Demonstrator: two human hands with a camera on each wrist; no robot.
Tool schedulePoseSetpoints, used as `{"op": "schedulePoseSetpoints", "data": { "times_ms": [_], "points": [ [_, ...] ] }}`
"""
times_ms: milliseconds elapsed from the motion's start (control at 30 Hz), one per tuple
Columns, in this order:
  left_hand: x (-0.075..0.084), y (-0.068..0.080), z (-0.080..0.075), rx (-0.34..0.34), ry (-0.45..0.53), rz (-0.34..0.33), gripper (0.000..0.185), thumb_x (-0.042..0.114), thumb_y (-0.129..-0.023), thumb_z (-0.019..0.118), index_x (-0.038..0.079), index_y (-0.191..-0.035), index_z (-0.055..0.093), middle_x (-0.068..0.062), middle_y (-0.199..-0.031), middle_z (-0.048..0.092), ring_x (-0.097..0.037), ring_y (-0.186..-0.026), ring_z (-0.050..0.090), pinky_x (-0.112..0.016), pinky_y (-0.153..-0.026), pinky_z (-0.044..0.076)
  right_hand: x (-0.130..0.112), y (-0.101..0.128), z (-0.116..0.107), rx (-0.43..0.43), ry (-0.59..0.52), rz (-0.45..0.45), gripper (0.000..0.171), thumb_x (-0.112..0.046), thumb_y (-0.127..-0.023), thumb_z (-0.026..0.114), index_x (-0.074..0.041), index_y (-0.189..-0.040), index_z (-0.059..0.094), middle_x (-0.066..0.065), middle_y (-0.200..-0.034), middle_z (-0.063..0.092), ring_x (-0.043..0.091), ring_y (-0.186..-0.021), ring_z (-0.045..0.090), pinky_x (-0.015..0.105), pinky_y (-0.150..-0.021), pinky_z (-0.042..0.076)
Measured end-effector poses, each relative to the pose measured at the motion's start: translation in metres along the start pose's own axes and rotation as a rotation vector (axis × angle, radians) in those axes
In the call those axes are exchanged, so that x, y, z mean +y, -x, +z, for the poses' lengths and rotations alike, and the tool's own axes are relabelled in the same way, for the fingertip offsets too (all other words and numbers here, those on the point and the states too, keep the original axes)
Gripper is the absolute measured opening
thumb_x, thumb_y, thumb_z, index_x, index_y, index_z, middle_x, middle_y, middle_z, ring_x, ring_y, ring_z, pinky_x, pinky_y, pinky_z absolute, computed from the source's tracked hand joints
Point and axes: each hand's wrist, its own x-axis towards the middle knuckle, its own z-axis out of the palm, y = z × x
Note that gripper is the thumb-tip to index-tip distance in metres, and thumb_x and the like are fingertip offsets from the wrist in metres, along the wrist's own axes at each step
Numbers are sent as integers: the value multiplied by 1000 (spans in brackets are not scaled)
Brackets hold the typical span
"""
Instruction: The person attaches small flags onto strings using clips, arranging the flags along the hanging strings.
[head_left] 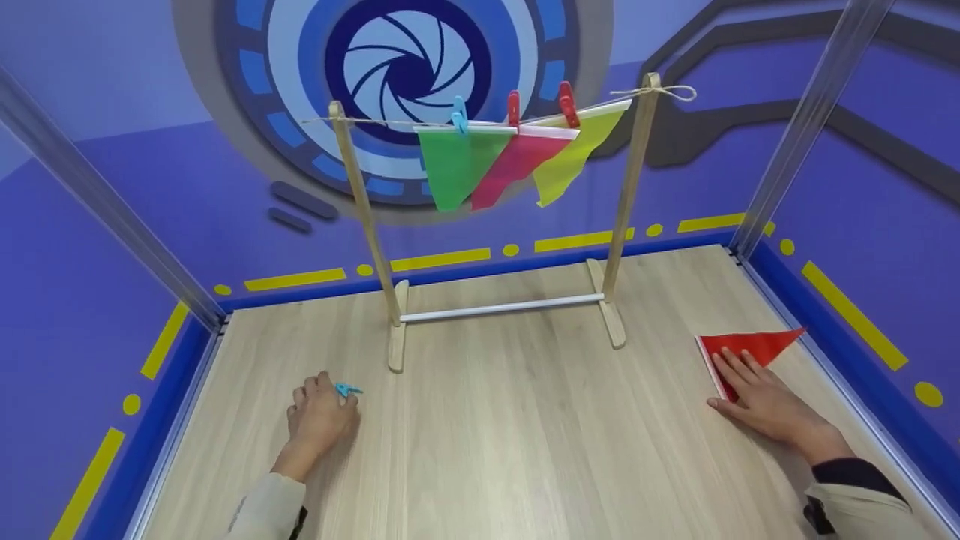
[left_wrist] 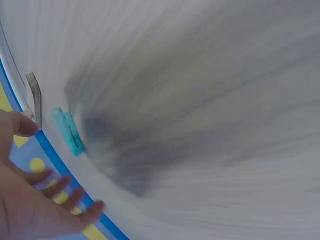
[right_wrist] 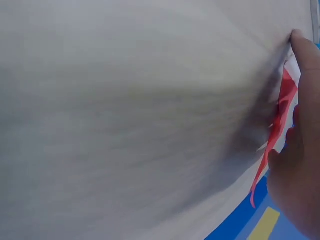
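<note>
Resting flat on the wooden tabletop (head_left: 510, 420), the right hand (head_left: 757, 401) lies with its fingers straight and spread, their tips on the white-edged end of a red pennant flag (head_left: 754, 346). The flag lies on the table near the right edge, its point aimed toward the blue side wall. In the right wrist view the flag (right_wrist: 280, 117) shows as a blurred red strip under the fingers (right_wrist: 305, 65).

The left hand (head_left: 319, 416) sits knuckles up on the table's left part, its fingertips at a small blue clothespin (head_left: 347, 389). From the head view the fingers look loosely bent over the pin, touching it; whether they pinch it I cannot tell. The left wrist view is motion-blurred: the blue clothespin (left_wrist: 68, 131) lies on the table surface just beyond the fingers (left_wrist: 60, 187), which appear relaxed and apart from it there.

Farther out, a wooden drying rack (head_left: 628, 202) stands in the middle of the table on two feet joined by a white bar (head_left: 501, 307). A string (head_left: 375, 122) runs between its posts, and three flags hang from it: a green one (head_left: 454, 165) under a blue peg (head_left: 458, 115), a pink-red one (head_left: 514, 163) under a red peg (head_left: 514, 109), and a yellow one (head_left: 574, 154) under another red peg (head_left: 567, 103).
</note>
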Motion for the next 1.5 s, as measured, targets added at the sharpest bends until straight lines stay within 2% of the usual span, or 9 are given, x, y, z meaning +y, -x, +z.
{"op": "schedulePoseSetpoints", "data": {
  "times_ms": [200, 467, 600, 700, 933, 1133, 1367, 1433, 1500],
  "points": [
    [8, 7, 8, -130, -40, -146, 90, 46, -106, 38, -29, -145, 9, -52, -145, 15, -65, -134, 18, -75, -106, 23, -1, -1, 4, 13, 12, 16, 88, -52, -100, 57, 8, -156, 24, 31, -163, 15, 55, -149, 6, 74, -115, 6],
    [7, 5, 24, -180, 15, -164, 87, 52, -106, 35, -12, -157, 5, -41, -159, -7, -60, -146, -6, -80, -109, 4, -7, -2, 7, 19, 41, 14, 86, -50, -101, 57, 9, -155, 25, 32, -163, 16, 55, -148, 8, 72, -116, 8],
    [3, 2, 30, -161, 24, -115, 78, 52, -104, 41, 7, -163, 15, -35, -163, -4, -61, -146, -7, -84, -105, 0, -7, 0, 6, 11, 36, 11, 86, -49, -100, 58, 8, -155, 26, 31, -163, 16, 55, -148, 9, 72, -116, 9],
    [-1, -5, 32, -150, 29, -18, 70, 52, -104, 46, 18, -162, 26, -32, -165, -1, -63, -145, -7, -86, -103, -4, -7, 1, 3, 7, 22, 12, 85, -49, -100, 59, 7, -156, 26, 30, -164, 16, 55, -148, 8, 73, -116, 8],
    [-23, -16, 33, -97, 32, 197, 68, 52, -100, 59, 21, -157, 41, -23, -167, 15, -55, -150, 6, -80, -111, -3, -3, 0, 0, 6, 1, 11, 82, -50, -101, 56, 3, -157, 27, 29, -164, 15, 56, -148, 8, 76, -113, 9],
    [-32, -16, 36, -93, 44, 218, 75, 59, -96, 61, 21, -158, 40, -19, -168, 16, -49, -152, 7, -75, -115, -2, -3, -2, -1, 67, 38, -2, 70, -36, -103, 56, 4, -155, 32, 32, -161, 23, 58, -146, 16, 74, -114, 15],
    [-31, -13, 33, -88, 50, 217, 73, 55, -96, 63, 19, -156, 42, -21, -167, 19, -50, -152, 8, -76, -114, -1, -11, -8, -3, 125, 266, -57, 65, -3, -92, 70, 7, -150, 42, 33, -150, 43, 58, -133, 42, 66, -98, 44],
    [-31, -12, 33, -87, 55, 216, 73, 53, -96, 63, 18, -156, 42, -21, -167, 19, -49, -152, 9, -76, -114, -1, -11, -11, -4, 109, 243, -41, 66, 3, -91, 69, 6, -151, 41, 33, -148, 45, 57, -132, 44, 65, -97, 45],
    [-31, -11, 33, -84, 62, 219, 72, 52, -96, 64, 17, -156, 42, -21, -166, 20, -50, -152, 9, -76, -114, -1, -13, -15, -7, 21, 5, 75, 64, -13, -102, 61, 2, -156, 31, 33, -154, 38, 56, -137, 38, 69, -105, 36]
  ]
}}
